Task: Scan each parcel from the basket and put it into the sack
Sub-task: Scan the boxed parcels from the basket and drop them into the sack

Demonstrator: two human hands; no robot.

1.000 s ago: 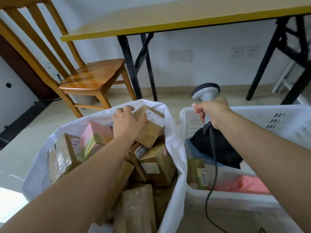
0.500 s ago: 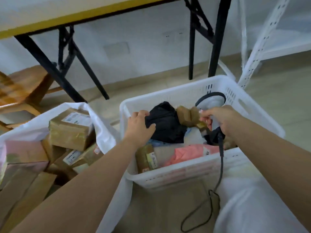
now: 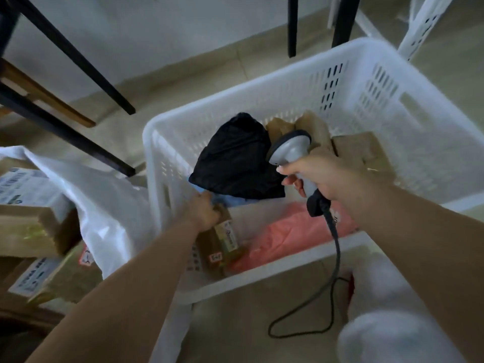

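Fingers of our left hand (image 3: 205,212), earlier on the basket (image 3: 235,106) rim, curled round a taped cardboard parcel (image 3: 222,238); our right hand (image 3: 318,175) gripped the scanner (image 3: 288,150).

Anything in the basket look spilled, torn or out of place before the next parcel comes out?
Nothing stands out. The white basket sits upright, holding a black bag, pink mailer and brown parcels. The left hand reaches the taped brown box; the right hand holds the scanner.
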